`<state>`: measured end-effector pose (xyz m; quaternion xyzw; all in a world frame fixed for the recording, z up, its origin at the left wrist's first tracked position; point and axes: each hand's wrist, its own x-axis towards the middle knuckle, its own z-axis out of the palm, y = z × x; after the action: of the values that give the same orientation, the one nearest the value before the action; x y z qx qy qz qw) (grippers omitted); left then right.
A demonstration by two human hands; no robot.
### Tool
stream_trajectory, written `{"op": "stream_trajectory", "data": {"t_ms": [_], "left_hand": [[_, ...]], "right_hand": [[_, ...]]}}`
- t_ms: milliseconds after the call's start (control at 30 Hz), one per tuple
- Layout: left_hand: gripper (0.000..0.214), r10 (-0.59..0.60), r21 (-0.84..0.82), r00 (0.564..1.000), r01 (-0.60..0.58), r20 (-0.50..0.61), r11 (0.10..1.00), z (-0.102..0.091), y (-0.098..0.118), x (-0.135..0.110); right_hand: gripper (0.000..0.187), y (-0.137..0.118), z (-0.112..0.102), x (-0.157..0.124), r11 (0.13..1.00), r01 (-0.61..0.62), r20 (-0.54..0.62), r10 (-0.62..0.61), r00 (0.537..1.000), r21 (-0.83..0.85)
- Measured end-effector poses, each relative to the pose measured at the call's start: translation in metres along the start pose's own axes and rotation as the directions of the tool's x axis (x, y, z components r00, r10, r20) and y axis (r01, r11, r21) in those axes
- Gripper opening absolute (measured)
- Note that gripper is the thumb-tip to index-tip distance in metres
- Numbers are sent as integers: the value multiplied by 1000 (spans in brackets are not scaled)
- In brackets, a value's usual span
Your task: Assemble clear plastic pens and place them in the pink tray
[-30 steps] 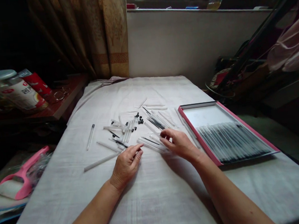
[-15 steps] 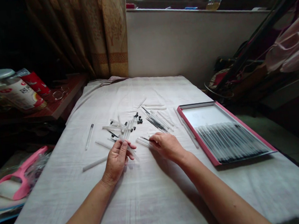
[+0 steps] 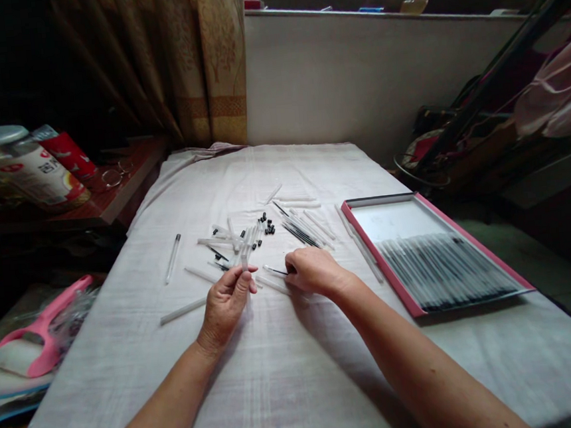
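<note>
My left hand [image 3: 226,302] is closed in a pinch on a clear plastic tube [image 3: 244,261] that points away from me. My right hand [image 3: 313,271] is closed on a thin black-tipped refill [image 3: 274,270] whose end points left toward the tube. Both hands hover just above a white cloth-covered table [image 3: 289,373]. Beyond them lie several loose clear tubes [image 3: 218,242], a bunch of black refills [image 3: 300,233] and small black caps [image 3: 267,227].
A pink-rimmed tray [image 3: 368,240] at the right holds a row of finished pens [image 3: 440,270]. Jars [image 3: 27,173] stand on a wooden shelf at the left, a pink tool [image 3: 36,336] lies below it. A curtain and a windowsill are behind the table.
My left hand has lifted a clear tube off the cloth and turned it upright. My right hand has drawn left and closed on a thin refill, bringing it toward the tube.
</note>
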<state>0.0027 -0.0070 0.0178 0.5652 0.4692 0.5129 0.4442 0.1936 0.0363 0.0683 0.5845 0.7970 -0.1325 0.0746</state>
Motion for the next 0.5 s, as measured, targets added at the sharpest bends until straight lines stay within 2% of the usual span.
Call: {"op": "stream_trajectory", "data": {"t_ms": [100,200,267,333,433,500], "left_hand": [[41,84,107,996,-81,-17,991,-3,0,-1],[37,138,191,990,-128,-40,973,-4,-2,-1],[34,177,234,983,-162,-44,959,-4,-5,-1],[31,217,267,975,-200,-36,943,-4,-8,0],[28,289,318,957,-265,-32,910,-3,-10,1],[26,340,348,940,-308,-35,885,-3,-10,3]], "right_hand": [[19,10,5,-3,995,15,-65,-9,998,97],[37,22,7,-6,927,86,-168,-25,985,365],[41,28,6,-7,776,195,-265,-37,963,600],[31,31,3,-9,547,313,-338,-57,939,777],[28,29,-4,-12,213,409,-393,-117,912,887],[32,24,-7,-15,81,428,-417,-124,900,900]]}}
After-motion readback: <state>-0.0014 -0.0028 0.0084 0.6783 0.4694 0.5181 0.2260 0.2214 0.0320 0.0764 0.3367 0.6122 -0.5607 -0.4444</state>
